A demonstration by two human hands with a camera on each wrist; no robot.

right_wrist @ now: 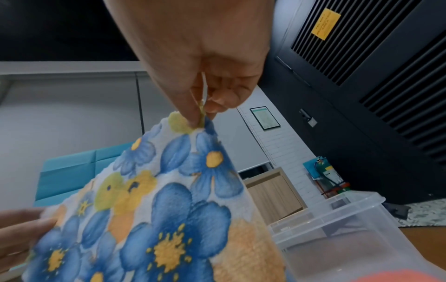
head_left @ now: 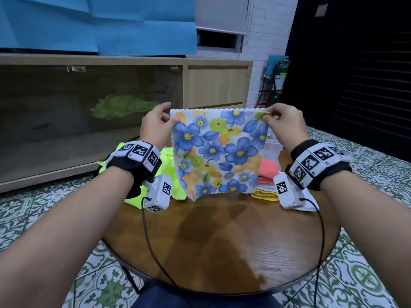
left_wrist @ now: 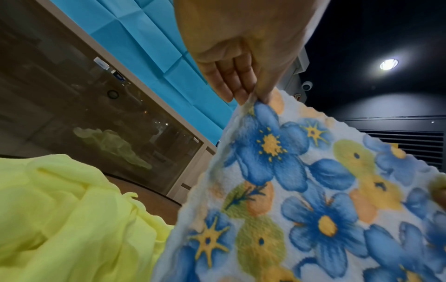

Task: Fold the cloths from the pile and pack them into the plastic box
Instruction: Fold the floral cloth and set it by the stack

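A white cloth printed with blue and yellow flowers (head_left: 219, 152) hangs spread flat in the air above the round wooden table (head_left: 222, 241). My left hand (head_left: 171, 118) pinches its top left corner, and my right hand (head_left: 266, 115) pinches its top right corner. The left wrist view shows my fingers (left_wrist: 243, 89) closed on the flowered cloth (left_wrist: 301, 200); the right wrist view shows the same pinch by my right hand (right_wrist: 200, 116) on the cloth (right_wrist: 156, 219). A neon yellow cloth pile (head_left: 169, 172) lies behind the left side. The clear plastic box (right_wrist: 350, 238) stands behind the cloth on the right.
Folded coral (head_left: 268, 172) and yellow (head_left: 264, 194) cloths lie stacked at the right of the table. A wooden cabinet with dark glass doors (head_left: 89, 112) stands beyond the table. Patterned floor tiles (head_left: 44, 207) surround it. Wrist cables (head_left: 151, 245) hang over the table's near edge.
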